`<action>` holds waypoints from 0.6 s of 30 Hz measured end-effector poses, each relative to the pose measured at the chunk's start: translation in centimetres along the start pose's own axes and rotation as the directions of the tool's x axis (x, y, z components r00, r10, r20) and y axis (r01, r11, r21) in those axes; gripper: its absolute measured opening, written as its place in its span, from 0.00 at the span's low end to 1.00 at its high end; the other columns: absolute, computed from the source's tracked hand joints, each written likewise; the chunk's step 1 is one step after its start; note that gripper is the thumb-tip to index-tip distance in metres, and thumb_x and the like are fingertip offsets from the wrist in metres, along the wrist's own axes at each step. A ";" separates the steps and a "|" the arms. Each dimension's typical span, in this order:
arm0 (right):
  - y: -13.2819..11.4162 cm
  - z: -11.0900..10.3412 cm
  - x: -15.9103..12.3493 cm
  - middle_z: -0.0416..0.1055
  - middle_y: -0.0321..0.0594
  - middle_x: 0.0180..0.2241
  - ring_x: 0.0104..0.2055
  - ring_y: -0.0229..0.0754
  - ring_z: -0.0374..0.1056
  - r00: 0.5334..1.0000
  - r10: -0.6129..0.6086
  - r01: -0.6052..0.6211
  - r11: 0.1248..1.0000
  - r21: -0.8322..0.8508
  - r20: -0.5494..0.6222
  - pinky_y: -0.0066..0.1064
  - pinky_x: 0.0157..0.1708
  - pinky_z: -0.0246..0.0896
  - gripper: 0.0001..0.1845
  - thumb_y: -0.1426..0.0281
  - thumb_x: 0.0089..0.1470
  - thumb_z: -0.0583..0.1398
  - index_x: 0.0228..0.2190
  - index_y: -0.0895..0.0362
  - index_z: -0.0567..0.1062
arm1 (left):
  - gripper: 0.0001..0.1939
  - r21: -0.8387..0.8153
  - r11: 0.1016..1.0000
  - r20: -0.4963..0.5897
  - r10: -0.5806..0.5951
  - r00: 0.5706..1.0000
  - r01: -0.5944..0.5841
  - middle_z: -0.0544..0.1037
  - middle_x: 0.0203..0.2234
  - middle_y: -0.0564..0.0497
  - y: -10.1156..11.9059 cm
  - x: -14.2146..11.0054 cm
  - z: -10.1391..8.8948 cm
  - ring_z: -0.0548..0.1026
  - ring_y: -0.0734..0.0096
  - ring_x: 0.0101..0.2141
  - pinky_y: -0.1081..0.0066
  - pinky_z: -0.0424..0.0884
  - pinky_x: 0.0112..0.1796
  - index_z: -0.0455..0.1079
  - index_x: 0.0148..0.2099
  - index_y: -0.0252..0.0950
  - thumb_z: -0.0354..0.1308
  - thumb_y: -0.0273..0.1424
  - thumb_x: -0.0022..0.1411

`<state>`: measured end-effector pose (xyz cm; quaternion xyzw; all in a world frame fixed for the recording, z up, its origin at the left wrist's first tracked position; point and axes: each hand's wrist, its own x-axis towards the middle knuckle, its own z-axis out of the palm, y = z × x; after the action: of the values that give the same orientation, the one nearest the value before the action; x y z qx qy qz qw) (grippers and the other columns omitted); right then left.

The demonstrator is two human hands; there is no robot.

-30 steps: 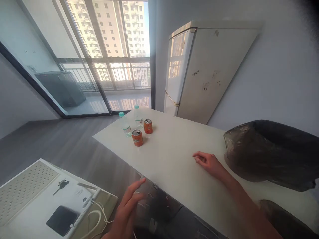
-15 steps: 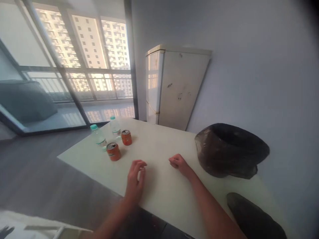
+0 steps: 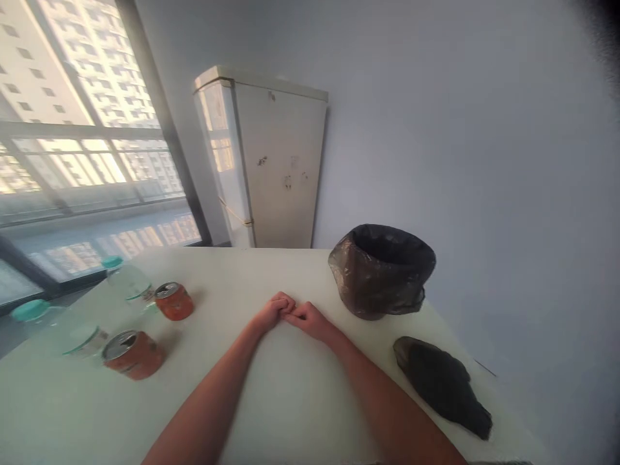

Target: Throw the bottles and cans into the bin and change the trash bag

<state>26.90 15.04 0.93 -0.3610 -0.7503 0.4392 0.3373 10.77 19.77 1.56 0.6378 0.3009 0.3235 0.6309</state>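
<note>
My left hand (image 3: 277,310) and my right hand (image 3: 309,319) meet above the middle of the white table (image 3: 290,400). Both are closed, with their knuckles touching, and nothing shows in either one. To the left stand two orange drink cans, a nearer can (image 3: 135,355) and a farther can (image 3: 174,301), both with opened tops. Beside them are two clear bottles with teal caps, a nearer bottle (image 3: 72,339) and a farther bottle (image 3: 128,282). A bin lined with a black plastic bag (image 3: 372,281) is to the right of my hands.
A folded dark bag (image 3: 443,381) lies on the table's right side, near my right forearm. Beyond the table stands a white fridge (image 3: 278,174) against the wall. A large window (image 3: 92,168) takes up the left side.
My view has turned to the right, so the cans and bottles now sit farther left. My left hand has closed and come together with my right hand, which was a closed fist before.
</note>
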 end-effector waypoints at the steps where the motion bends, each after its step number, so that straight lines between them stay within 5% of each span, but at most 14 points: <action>1: -0.8 0.3 -0.1 0.46 0.30 0.17 0.24 0.36 0.48 0.999 0.018 -0.021 0.998 -0.063 -0.047 0.31 0.27 0.42 0.31 0.54 0.63 0.60 0.16 0.53 0.55 | 0.17 -0.048 0.999 0.036 -0.004 0.999 0.006 0.48 0.12 0.57 0.0 0.0 -0.2 0.47 0.77 0.20 0.71 0.46 0.23 0.48 0.15 0.40 0.52 0.39 0.45; 4: -4.9 -0.3 -0.9 0.58 0.34 0.21 0.30 0.40 0.58 0.984 -0.025 -0.042 0.930 -0.365 -0.176 0.32 0.34 0.49 0.23 0.61 0.64 0.61 0.20 0.55 0.65 | 0.21 -0.183 0.983 0.150 0.004 0.989 0.024 0.43 0.12 0.60 0.6 0.4 -0.5 0.42 0.79 0.19 0.72 0.42 0.22 0.45 0.16 0.41 0.55 0.40 0.47; 6: -8.6 -2.4 -2.0 0.67 0.40 0.26 0.34 0.44 0.62 0.934 -0.200 -0.059 0.730 -0.681 -0.295 0.35 0.39 0.54 0.21 0.62 0.70 0.56 0.25 0.56 0.70 | 0.24 -0.255 0.965 0.261 0.014 0.965 0.055 0.41 0.11 0.61 1.0 0.4 -0.1 0.40 0.81 0.18 0.72 0.41 0.21 0.44 0.16 0.41 0.56 0.41 0.48; 9: -13.6 -7.6 -4.0 0.74 0.50 0.41 0.47 0.51 0.66 0.677 -0.468 -0.336 0.491 -0.804 -0.568 0.41 0.50 0.58 0.14 0.64 0.72 0.54 0.42 0.59 0.76 | 0.26 -0.323 0.939 0.448 0.039 0.893 0.121 0.41 0.10 0.61 1.5 -0.1 2.7 0.40 0.82 0.16 0.72 0.41 0.21 0.44 0.15 0.41 0.58 0.44 0.49; 11: -15.4 -11.1 -5.5 0.72 0.58 0.53 0.55 0.58 0.65 0.621 -0.485 -0.507 0.350 -0.787 -0.616 0.50 0.58 0.54 0.19 0.63 0.68 0.58 0.54 0.62 0.74 | 0.26 -0.338 0.927 0.561 0.057 0.826 0.165 0.44 0.10 0.60 1.7 -0.9 5.6 0.43 0.81 0.16 0.71 0.44 0.21 0.45 0.15 0.41 0.58 0.45 0.50; 15: -15.3 -14.4 -7.3 0.78 0.54 0.37 0.40 0.55 0.71 0.756 -0.179 -0.615 0.135 -0.777 -0.629 0.48 0.49 0.59 0.16 0.67 0.65 0.56 0.47 0.63 0.78 | 0.23 -0.274 0.922 0.764 0.035 0.645 0.273 0.47 0.12 0.56 1.8 -2.4 10.3 0.46 0.78 0.18 0.68 0.48 0.22 0.49 0.15 0.40 0.61 0.39 0.47; 18: -14.5 -13.4 -7.2 0.76 0.51 0.29 0.31 0.53 0.70 0.793 -0.207 -0.569 0.082 -0.818 -0.572 0.44 0.39 0.57 0.17 0.63 0.64 0.55 0.41 0.60 0.80 | 0.18 -0.207 0.918 0.843 -0.007 0.538 0.337 0.50 0.13 0.53 1.4 -2.9 10.7 0.50 0.74 0.18 0.65 0.53 0.21 0.53 0.14 0.41 0.62 0.33 0.41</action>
<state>38.03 9.43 17.84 -0.6967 -0.6512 -0.2621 0.1481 17.50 10.91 2.96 0.5593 -0.0309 -0.0321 0.8278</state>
